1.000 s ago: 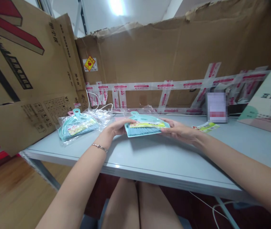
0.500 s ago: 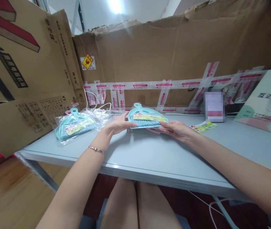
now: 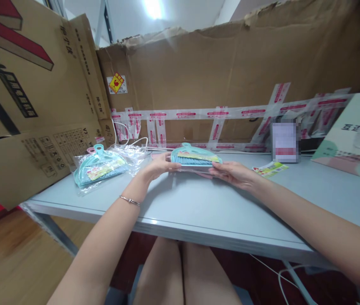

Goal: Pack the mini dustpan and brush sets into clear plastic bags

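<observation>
A light-blue dustpan and brush set [image 3: 195,157] in clear plastic, with a yellow-green label across it, is held over the middle of the table. My left hand [image 3: 160,166] grips its left end, thumb along the near edge. At the right end my right hand [image 3: 232,173] pinches the same edge between thumb and fingers. Something pink shows just under the set and by my left fingers; its shape is mostly hidden. To the left, another bagged blue dustpan set [image 3: 101,166] lies on the table, a pink handle peeking out behind it.
A grey table [image 3: 180,203] spans the view. Behind it stands a taped cardboard sheet [image 3: 192,80], with a large carton [image 3: 37,84] at left. A loose label card [image 3: 270,169], a blurred upright box [image 3: 284,142] and a printed board [image 3: 354,135] are at right.
The held dustpan set has tipped, its handle end lower and pointing farther away, so it looks flatter. Both hands keep their grip almost in place.
</observation>
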Action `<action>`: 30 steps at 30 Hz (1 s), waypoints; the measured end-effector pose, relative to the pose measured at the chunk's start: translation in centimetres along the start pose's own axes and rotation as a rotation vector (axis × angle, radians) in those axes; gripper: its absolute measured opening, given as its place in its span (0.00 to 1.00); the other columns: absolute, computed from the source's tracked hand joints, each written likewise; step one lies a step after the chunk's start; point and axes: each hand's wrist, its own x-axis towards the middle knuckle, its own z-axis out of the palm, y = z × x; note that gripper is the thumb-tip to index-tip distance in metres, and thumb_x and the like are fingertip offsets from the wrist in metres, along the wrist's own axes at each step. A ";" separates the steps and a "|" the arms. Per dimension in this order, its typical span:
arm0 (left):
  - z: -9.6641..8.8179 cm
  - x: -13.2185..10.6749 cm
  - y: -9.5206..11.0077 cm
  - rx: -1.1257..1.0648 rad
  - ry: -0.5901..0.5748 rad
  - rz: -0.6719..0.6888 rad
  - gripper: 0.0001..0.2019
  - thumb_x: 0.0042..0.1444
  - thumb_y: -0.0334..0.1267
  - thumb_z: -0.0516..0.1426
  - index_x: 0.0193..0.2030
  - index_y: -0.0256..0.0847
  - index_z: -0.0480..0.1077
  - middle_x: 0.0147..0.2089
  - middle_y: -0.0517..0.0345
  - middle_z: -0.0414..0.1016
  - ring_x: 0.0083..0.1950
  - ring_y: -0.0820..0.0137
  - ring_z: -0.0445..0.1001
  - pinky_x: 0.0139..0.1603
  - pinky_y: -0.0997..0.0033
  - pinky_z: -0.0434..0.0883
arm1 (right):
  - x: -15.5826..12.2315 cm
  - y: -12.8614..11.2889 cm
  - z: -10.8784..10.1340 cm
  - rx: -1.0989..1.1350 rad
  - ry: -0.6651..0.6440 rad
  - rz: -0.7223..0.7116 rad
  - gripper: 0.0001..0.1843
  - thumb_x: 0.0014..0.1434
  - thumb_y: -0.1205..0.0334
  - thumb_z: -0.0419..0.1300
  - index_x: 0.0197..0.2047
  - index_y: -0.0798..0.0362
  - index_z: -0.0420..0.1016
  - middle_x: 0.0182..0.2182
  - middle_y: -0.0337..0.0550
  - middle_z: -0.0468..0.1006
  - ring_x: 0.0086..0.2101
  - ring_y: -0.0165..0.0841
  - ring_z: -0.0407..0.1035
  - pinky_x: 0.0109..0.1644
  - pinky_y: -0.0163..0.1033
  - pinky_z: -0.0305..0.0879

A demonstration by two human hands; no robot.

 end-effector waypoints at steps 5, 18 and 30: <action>0.4 0.4 -0.1 0.090 0.186 -0.005 0.07 0.49 0.27 0.60 0.35 0.31 0.67 0.24 0.59 0.69 0.24 0.80 0.67 0.31 0.74 0.66 | -0.3 0.2 0.4 -0.007 -0.010 -0.006 0.06 0.57 0.78 0.56 0.36 0.61 0.71 0.29 0.46 0.78 0.27 0.26 0.75 0.34 0.25 0.74; 0.1 0.0 -0.4 0.469 0.041 0.125 0.40 0.36 0.38 0.68 0.57 0.38 0.58 0.32 0.61 0.67 0.30 0.74 0.68 0.28 0.73 0.65 | -0.2 -0.3 -0.3 -0.172 0.052 -0.095 0.15 0.57 0.75 0.53 0.48 0.53 0.66 0.21 0.37 0.74 0.22 0.25 0.72 0.28 0.27 0.71; -0.8 0.5 0.2 0.758 0.319 0.401 0.04 0.49 0.32 0.58 0.25 0.38 0.68 0.34 0.57 0.65 0.39 0.69 0.66 0.46 0.67 0.63 | -1.1 -0.8 -0.5 -0.782 -0.153 -0.447 0.31 0.39 0.61 0.71 0.47 0.52 0.67 0.30 0.40 0.79 0.34 0.35 0.73 0.40 0.39 0.67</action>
